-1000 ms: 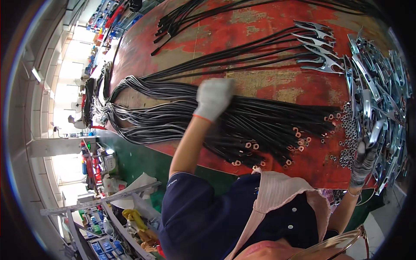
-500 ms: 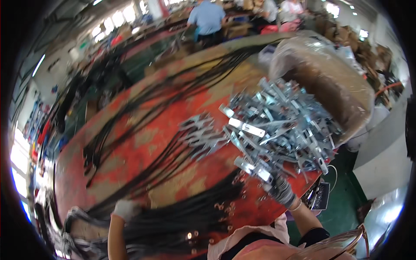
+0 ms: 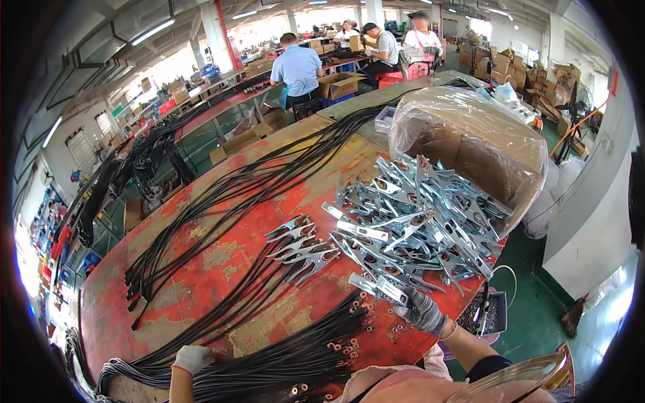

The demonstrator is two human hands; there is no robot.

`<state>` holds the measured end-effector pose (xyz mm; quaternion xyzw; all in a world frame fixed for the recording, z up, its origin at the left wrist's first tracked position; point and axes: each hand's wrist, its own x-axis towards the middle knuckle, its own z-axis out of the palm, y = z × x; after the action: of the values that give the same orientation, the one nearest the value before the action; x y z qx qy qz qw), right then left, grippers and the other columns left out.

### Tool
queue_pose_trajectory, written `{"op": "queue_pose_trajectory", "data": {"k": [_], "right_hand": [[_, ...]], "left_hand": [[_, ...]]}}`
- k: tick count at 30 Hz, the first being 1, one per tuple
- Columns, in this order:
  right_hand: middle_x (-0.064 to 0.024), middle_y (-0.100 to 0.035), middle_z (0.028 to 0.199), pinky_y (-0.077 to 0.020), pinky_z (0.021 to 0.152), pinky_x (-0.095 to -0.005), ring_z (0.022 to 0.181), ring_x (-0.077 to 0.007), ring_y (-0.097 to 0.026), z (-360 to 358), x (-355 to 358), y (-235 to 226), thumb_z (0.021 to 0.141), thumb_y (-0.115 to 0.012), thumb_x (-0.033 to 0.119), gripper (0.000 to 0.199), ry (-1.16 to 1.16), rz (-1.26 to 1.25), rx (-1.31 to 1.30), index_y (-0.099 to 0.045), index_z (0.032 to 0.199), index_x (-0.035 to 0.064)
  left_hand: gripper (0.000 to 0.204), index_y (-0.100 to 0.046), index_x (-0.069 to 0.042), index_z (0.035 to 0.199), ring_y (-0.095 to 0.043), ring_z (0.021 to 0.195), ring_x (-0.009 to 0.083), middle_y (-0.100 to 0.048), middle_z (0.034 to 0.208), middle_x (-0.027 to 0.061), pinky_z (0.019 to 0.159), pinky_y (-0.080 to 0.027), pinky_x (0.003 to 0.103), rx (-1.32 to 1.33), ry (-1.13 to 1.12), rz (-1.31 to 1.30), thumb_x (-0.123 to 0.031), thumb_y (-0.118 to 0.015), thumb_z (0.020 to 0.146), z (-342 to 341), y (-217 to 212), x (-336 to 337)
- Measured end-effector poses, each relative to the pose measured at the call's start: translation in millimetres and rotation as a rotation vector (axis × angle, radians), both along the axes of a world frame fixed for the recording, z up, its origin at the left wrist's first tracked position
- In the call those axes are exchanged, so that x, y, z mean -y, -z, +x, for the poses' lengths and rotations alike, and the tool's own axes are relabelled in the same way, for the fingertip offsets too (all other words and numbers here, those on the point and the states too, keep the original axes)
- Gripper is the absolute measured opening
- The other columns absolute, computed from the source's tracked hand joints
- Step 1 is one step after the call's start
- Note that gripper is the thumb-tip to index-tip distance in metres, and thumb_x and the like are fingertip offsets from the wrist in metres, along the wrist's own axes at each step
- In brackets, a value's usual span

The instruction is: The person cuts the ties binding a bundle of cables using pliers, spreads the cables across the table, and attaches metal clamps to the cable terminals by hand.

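Observation:
My right hand (image 3: 424,313), in a grey striped glove, is closed round one end of a silver metal spring clamp (image 3: 377,289) at the near edge of a big heap of similar clamps (image 3: 430,221). Over at the lower left, my left hand (image 3: 193,359) wears a white glove and rests against a thick bundle of black cables (image 3: 275,346). Its fingers look curled, but what they hold is hidden. Between the hands, copper ring ends (image 3: 346,349) tip the cables. Several clamps (image 3: 302,248) lie in a row left of the heap, joined to black cables.
A carton lined with clear plastic (image 3: 470,134) lies on its side behind the heap. More black cables (image 3: 255,174) stretch across the worn red table (image 3: 107,289). Below its right edge stands a bin of small dark parts (image 3: 494,316). Other people (image 3: 295,67) sit at far benches.
The view has steadied from a blur and shifted slightly. My right hand stays on the clamp beside the heap, and my left hand remains by the cables.

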<state>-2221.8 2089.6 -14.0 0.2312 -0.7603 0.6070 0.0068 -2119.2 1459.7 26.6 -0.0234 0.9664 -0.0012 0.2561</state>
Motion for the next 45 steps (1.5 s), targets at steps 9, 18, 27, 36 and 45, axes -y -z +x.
{"op": "queue_pose_trajectory", "data": {"k": [9,18,27,36,45], "right_hand": [[-0.0085,-0.060,0.123,-0.0459,0.094,-0.0324,0.110,-0.0189,-0.057,6,4,-9,0.095,-0.068,0.011,0.052,0.013,0.091,-0.052,-0.048,0.142,0.0074],[-0.0039,-0.060,0.119,-0.0472,0.089,-0.0303,0.104,-0.0162,-0.057,9,0,5,0.095,-0.070,0.013,0.049,0.044,0.073,-0.023,-0.050,0.139,0.0057],[-0.0067,-0.059,0.123,-0.0465,0.091,-0.0291,0.107,-0.0136,-0.057,6,4,-3,0.096,-0.069,0.015,0.056,0.007,0.084,-0.009,-0.044,0.145,0.0045],[-0.0027,-0.063,0.113,-0.0463,0.088,-0.0280,0.103,-0.0114,-0.057,8,-6,10,0.094,-0.072,0.016,0.057,0.080,0.033,0.048,-0.046,0.143,0.0037],[0.0037,-0.056,0.103,-0.0487,0.077,-0.0249,0.090,-0.0070,-0.054,28,-11,-6,0.091,-0.075,0.017,0.058,0.135,-0.482,0.296,-0.046,0.141,0.0082]], "left_hand": [[0.028,-0.070,-0.027,0.109,-0.071,0.092,0.0240,-0.073,0.092,0.0033,0.079,-0.054,0.040,0.077,0.609,-0.369,-0.044,-0.055,0.093,-13,3,2],[0.028,-0.067,-0.021,0.102,-0.071,0.087,0.0246,-0.072,0.090,0.0051,0.074,-0.054,0.041,0.039,0.748,-0.430,-0.043,-0.057,0.089,-19,-7,6],[0.030,-0.069,-0.020,0.099,-0.070,0.086,0.0258,-0.072,0.089,0.0049,0.072,-0.053,0.042,0.043,0.652,-0.434,-0.045,-0.065,0.084,-22,17,9],[0.039,-0.069,-0.012,0.078,-0.066,0.081,0.0350,-0.069,0.079,0.0133,0.073,-0.051,0.048,-0.488,0.274,-0.125,-0.048,-0.078,0.068,-31,25,-83],[0.025,-0.068,-0.009,0.085,-0.067,0.069,0.0376,-0.069,0.074,0.0157,0.061,-0.053,0.046,-0.679,0.385,0.483,-0.033,-0.071,0.086,-101,6,-330]]}}
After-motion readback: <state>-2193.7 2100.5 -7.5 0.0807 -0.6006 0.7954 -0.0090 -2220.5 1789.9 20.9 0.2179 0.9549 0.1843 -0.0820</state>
